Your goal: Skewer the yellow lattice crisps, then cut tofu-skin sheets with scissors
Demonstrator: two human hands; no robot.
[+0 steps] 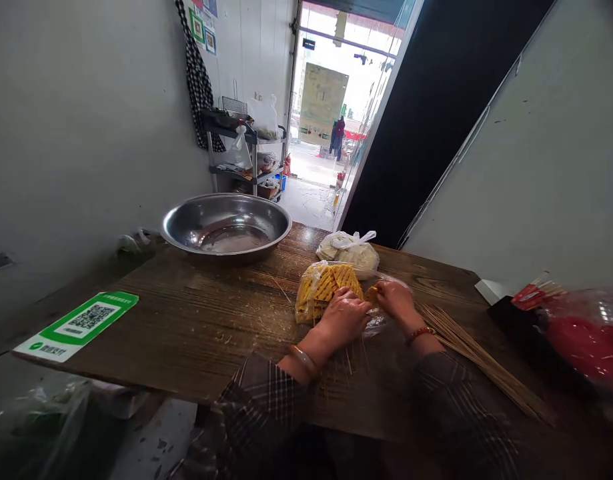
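My left hand (347, 311) is curled in front of an open clear bag of yellow, cross-scored food slices (326, 288). Its fingertips are turned away from me, so what they grip is hidden. Just right of it, my right hand (395, 300) pinches a yellow scored slice (371, 295) between thumb and fingers. The two hands nearly meet over crumpled clear plastic (376, 325). Beside my right forearm lies a loose bundle of long bamboo skewers (479, 357) on the wooden table (201, 333).
A wide steel basin (226, 227) stands at the table's far left. Behind the yellow slices sits a tied bag of pale pieces (349, 250). A green QR-code card (79, 327) lies at the left edge. On the right is a black box (516, 327) with red plastic.
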